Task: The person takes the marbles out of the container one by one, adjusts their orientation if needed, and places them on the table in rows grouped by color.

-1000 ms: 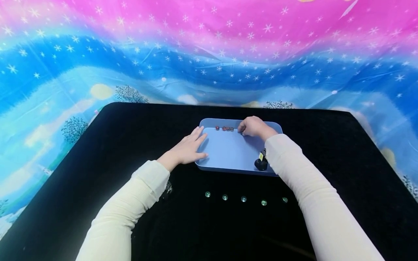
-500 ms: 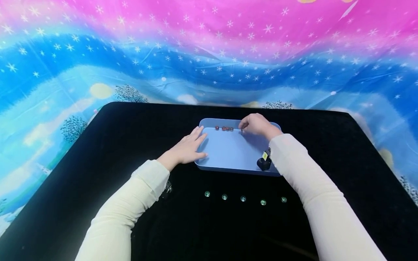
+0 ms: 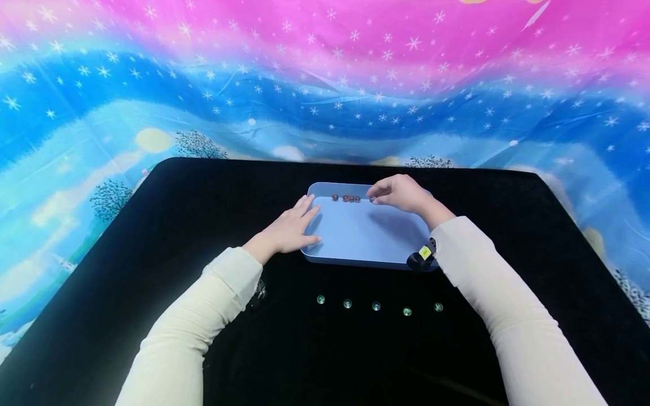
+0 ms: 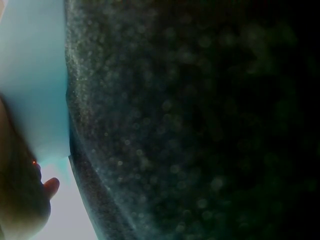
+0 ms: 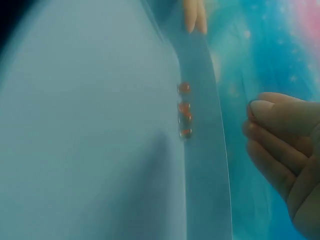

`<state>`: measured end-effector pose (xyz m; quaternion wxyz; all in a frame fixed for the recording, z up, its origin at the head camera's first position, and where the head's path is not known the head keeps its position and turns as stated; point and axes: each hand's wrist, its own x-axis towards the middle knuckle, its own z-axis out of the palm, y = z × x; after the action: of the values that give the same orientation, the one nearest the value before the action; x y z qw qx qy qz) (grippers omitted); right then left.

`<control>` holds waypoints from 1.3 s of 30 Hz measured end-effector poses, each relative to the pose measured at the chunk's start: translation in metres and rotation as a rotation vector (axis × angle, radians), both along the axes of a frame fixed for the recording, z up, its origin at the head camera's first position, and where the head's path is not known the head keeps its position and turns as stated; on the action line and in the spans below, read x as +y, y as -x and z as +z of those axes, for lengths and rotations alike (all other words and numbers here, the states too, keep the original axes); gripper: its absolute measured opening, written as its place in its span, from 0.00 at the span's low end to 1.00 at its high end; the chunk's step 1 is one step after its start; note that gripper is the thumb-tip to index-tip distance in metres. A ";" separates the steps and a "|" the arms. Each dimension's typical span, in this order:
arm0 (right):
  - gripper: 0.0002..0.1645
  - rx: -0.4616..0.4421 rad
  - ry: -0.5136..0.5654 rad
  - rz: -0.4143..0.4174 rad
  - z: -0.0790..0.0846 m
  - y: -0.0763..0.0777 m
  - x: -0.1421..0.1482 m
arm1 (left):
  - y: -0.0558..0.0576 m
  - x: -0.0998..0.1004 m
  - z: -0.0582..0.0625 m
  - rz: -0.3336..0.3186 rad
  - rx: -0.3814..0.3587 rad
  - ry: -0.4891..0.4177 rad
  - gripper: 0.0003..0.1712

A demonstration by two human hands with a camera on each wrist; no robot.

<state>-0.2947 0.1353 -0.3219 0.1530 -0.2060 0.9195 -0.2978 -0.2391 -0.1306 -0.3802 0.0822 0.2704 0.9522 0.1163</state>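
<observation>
My right hand (image 3: 403, 193) pinches a small glass marble (image 3: 372, 199) between thumb and fingertips, over the far side of a blue tray (image 3: 370, 264). In the right wrist view this hand (image 5: 285, 145) mostly hides the marble; only a dark rim shows. Several reddish marbles (image 3: 346, 198) lie in a row along the tray's far wall, left of the pinched one, and these marbles (image 5: 184, 88) also appear in the right wrist view. With fingers spread, my left hand (image 3: 289, 228) rests at the tray's left edge.
In front of the tray, several clear greenish marbles (image 3: 376, 306) form a spaced row on the black tablecloth (image 3: 244, 186). A black camera (image 3: 420, 258) is on the right wrist. Behind the table hangs a pink and blue snowflake backdrop (image 3: 325, 113).
The right hand has risen slightly at the far side of the tray, its wrist shifting right, and the marble now shows at its fingertips. The left hand keeps its place on the tray edge.
</observation>
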 end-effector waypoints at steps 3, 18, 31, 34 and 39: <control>0.15 -0.009 0.040 -0.006 0.000 -0.010 0.000 | 0.000 0.000 0.000 0.000 0.000 -0.003 0.43; 0.13 -0.023 0.273 0.043 -0.006 -0.061 0.003 | 0.001 -0.001 -0.002 -0.002 -0.007 -0.003 0.43; 0.14 -0.033 0.441 0.128 -0.018 -0.096 -0.005 | 0.000 -0.001 -0.002 -0.007 -0.006 -0.012 0.43; 0.14 -0.048 0.457 0.147 -0.020 -0.105 -0.009 | 0.000 -0.001 -0.002 -0.007 0.001 -0.010 0.43; 0.15 -0.052 0.460 0.166 -0.026 -0.117 -0.014 | 0.000 0.000 -0.001 -0.006 -0.005 -0.013 0.43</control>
<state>-0.1776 0.1211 -0.3474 0.1497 -0.3023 0.8031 -0.4912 -0.2391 -0.1310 -0.3815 0.0829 0.2734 0.9504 0.1229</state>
